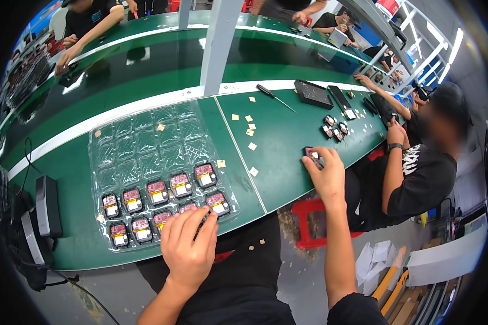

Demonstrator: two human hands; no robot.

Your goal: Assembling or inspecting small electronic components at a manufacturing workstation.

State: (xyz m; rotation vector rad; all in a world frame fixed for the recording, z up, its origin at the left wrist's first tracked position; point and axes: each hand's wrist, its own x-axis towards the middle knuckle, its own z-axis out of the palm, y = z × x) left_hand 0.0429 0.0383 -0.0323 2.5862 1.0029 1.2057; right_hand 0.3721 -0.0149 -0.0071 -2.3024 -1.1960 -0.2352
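A long, green-topped bench point(279, 143) carries a clear plastic tray point(141, 142) of moulded compartments. The left hand point(190, 244), fingers bent, lies over the tray's nearest row; whether it grips anything cannot be told. The right hand point(328, 176), right of the tray, pinches a small dark-cased piece point(309, 152) over the bench. Rounded black-cased modules point(180, 184) with red-and-white faces fill the two nearest rows; beige square chips point(252, 146) lie scattered.

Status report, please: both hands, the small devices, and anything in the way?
Right hand pinching a small dark device. Left hand over black-cased devices in clear tray; grip unclear. Pale square pieces scattered on green bench between hands.
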